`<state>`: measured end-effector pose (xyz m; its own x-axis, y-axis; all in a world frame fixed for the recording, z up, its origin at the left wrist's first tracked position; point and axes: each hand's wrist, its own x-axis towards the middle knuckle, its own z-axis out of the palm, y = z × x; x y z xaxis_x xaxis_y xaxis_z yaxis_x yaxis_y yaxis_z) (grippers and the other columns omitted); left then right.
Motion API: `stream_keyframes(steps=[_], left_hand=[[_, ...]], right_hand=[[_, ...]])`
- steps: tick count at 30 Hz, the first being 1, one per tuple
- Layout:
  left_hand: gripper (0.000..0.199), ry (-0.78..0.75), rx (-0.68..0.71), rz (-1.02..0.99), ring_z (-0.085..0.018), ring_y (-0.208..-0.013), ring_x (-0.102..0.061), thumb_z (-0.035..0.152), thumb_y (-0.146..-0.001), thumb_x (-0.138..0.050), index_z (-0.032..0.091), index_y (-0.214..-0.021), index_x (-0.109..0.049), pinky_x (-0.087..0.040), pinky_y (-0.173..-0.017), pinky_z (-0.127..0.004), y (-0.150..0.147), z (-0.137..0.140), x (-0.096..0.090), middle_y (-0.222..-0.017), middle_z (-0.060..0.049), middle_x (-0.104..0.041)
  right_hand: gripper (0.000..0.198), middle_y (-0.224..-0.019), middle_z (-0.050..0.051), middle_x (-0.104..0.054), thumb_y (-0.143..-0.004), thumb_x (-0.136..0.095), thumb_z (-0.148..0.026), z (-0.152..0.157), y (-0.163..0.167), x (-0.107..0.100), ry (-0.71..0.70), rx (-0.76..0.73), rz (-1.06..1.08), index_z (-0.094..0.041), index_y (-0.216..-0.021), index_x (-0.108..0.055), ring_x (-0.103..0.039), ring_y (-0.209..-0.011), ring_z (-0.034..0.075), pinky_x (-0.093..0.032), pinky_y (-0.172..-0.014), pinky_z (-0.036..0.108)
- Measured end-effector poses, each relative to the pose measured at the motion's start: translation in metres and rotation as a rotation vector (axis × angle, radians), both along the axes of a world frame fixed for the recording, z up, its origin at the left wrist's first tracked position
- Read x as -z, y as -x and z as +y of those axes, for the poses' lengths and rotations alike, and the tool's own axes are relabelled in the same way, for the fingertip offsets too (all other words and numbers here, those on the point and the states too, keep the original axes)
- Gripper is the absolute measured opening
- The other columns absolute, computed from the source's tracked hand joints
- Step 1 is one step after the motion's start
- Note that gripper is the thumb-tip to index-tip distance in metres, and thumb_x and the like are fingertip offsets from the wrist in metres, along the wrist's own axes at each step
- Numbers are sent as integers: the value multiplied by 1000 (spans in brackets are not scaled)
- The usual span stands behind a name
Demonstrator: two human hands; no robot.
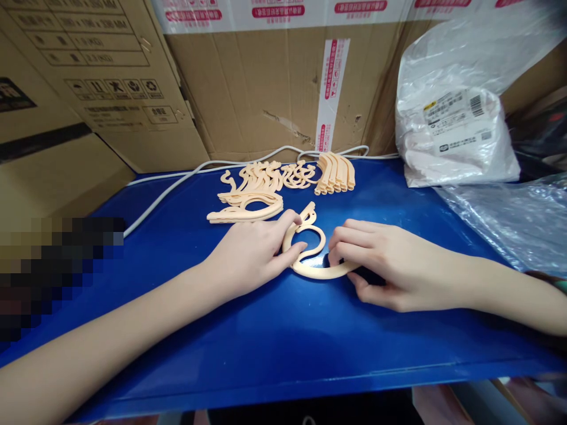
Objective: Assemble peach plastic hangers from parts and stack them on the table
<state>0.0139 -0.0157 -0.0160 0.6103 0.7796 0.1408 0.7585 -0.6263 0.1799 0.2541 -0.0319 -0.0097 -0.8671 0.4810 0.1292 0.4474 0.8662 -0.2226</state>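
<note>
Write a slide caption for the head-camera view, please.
Left hand and right hand hold a cream folding hanger at a blue table.

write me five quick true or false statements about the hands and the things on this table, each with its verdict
1. The left hand and right hand both touch the cream piece. True.
2. The table is red. False: it is blue.
3. A white cable runs behind the hooks. True.
4. In the picture, the bundle of curved tubes lies left of the hooks. False: it lies to their right.
5. The white bag bears no label. False: a printed label shows on its front.
</note>
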Motion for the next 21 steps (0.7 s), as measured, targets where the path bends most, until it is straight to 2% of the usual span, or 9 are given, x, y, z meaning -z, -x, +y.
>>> stream_keyframes(steps=[8,14,17,21], left_hand=[[31,-13,0,-56,-18,-74,-61,42,-95,-47,20,-117,-49,-39,-61,-28,0,-1,0,-88,0,-62],[32,-40,6,-49,-19,-80,-63,42,-95,-46,20,-119,-47,-43,-64,-29,-1,0,2,-100,-3,-64],[33,-53,3,-48,-21,-90,-64,42,-96,-45,21,-120,-46,-46,-68,-31,-1,0,3,-113,-5,-62],[32,-32,28,-48,-23,-102,-62,40,-97,-45,21,-122,-47,-48,-75,-32,-1,-1,2,-121,-5,-61]], right_hand=[[10,-94,9,-58,-83,-51,-13,2,0,-1,-135,31,6,-17,-88,-58,-48,-85,22,-38,-76,36],[9,-88,8,-60,-84,-52,-16,3,-1,-1,-223,75,29,-17,-91,-57,-50,-81,23,-37,-75,36],[6,-84,6,-62,-86,-52,-17,3,-1,-2,-228,85,44,-19,-91,-55,-51,-78,21,-36,-74,35],[7,-74,0,-62,-87,-53,-17,4,-1,-1,-168,99,63,-19,-93,-52,-54,-72,18,-35,-76,34]])
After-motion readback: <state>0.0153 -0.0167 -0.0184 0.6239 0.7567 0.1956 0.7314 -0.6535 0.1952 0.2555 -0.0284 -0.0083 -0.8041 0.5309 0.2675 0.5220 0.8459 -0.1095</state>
